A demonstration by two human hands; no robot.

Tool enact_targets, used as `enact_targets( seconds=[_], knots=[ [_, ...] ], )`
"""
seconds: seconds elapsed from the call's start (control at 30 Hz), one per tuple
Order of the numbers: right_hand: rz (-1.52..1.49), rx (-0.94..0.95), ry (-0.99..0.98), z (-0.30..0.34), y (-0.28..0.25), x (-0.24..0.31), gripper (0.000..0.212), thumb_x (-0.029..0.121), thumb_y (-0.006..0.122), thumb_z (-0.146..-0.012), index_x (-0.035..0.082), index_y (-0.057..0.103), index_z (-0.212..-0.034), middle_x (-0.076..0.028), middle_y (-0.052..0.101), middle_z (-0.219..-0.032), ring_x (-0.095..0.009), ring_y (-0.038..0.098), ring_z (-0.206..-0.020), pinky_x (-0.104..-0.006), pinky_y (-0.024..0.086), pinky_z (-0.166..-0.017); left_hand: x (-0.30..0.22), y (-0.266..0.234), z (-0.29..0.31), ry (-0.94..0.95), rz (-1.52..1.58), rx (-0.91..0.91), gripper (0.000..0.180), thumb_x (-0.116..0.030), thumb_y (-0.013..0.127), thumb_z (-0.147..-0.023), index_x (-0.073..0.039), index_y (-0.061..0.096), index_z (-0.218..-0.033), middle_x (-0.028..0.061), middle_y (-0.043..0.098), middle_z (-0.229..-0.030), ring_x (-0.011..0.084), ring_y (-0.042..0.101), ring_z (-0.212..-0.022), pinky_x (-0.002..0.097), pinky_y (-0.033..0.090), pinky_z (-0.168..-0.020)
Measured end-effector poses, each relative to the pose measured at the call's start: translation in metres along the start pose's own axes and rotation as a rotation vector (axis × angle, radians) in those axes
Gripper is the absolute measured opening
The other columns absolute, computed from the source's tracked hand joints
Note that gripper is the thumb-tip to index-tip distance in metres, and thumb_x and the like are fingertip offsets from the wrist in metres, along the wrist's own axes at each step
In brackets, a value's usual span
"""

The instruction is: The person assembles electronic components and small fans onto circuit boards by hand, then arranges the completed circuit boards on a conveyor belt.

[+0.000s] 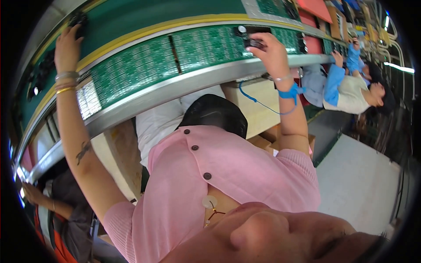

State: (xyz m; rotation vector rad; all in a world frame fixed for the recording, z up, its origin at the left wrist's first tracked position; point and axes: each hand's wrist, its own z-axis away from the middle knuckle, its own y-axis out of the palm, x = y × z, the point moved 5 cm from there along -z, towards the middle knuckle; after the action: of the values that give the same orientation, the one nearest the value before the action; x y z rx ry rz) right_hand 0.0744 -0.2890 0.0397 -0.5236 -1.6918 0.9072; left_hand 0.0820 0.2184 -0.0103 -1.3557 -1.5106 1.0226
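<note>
My left hand (68, 49) reaches to the far left of the bench, its fingers closed about a small black part (79, 21) on the green belt (144, 15). Its exact kind is too small to make out. At the right, my right hand (272, 51) pinches another black part (256, 43) between thumb and fingers, just over the green patterned work strip (131, 61). Beside those fingertips lies a dark piece with a round silver-white spot (240, 30). A blue wrist strap (290, 91) with a thin cord circles my right wrist.
A metal rail (175, 79) edges the bench in front of me, and a yellow strip (175, 27) divides it from the belt. More black parts (46, 65) sit at the far left. A co-worker (351, 92) works at the right; another person's hand (37, 195) shows at lower left.
</note>
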Motion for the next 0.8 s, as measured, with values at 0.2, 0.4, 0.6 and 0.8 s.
enact_targets(
  seconds=[0.2, 0.4, 0.6, 0.8],
  knots=[
    [0.282, 0.012, -0.020, 0.001, 0.006, 0.008, 0.031, 0.009, 0.076, -0.071, 0.003, 0.065, -0.099, -0.008, 0.062, -0.087, -0.017, 0.064, -0.076, -0.0266, 0.052, -0.066, -0.001, -0.022, -0.030, 0.057, 0.312, -0.163, 0.033, -0.024, 0.062, -0.087, -0.013, 0.058, -0.118, 0.0109, 0.061, -0.109, 0.0287, 0.062, -0.098, 0.0381, 0.049, -0.082],
    [0.159, 0.090, -0.006, 0.011, 0.005, -0.001, 0.029, 0.009, 0.076, -0.071, 0.003, 0.066, -0.097, -0.009, 0.063, -0.087, -0.018, 0.065, -0.074, -0.0270, 0.053, -0.065, -0.075, -0.068, -0.024, -0.206, 1.564, -0.079, 0.042, -0.028, 0.051, -0.096, -0.005, 0.049, -0.131, 0.0085, 0.056, -0.122, 0.0135, 0.060, -0.101, 0.0254, 0.050, -0.089],
    [0.264, -0.027, -0.055, -0.003, 0.014, -0.006, 0.029, 0.010, 0.076, -0.070, 0.003, 0.065, -0.096, -0.010, 0.064, -0.088, -0.021, 0.065, -0.075, -0.0281, 0.053, -0.065, -0.103, -0.034, -0.042, -0.248, 1.865, 0.073, 0.048, -0.031, 0.055, -0.092, 0.000, 0.043, -0.127, 0.0106, 0.059, -0.107, 0.0235, 0.062, -0.079, 0.0285, 0.055, -0.071],
    [0.334, -0.060, -0.150, -0.008, 0.016, 0.002, 0.028, 0.016, 0.077, -0.067, 0.005, 0.066, -0.091, -0.008, 0.062, -0.084, -0.023, 0.062, -0.066, -0.0322, 0.050, -0.061, -0.132, -0.023, -0.033, -0.172, 1.422, 0.170, 0.030, -0.009, 0.065, -0.083, -0.001, 0.056, -0.110, 0.0004, 0.058, -0.089, 0.0072, 0.053, -0.075, 0.0206, 0.045, -0.066]
  ],
)
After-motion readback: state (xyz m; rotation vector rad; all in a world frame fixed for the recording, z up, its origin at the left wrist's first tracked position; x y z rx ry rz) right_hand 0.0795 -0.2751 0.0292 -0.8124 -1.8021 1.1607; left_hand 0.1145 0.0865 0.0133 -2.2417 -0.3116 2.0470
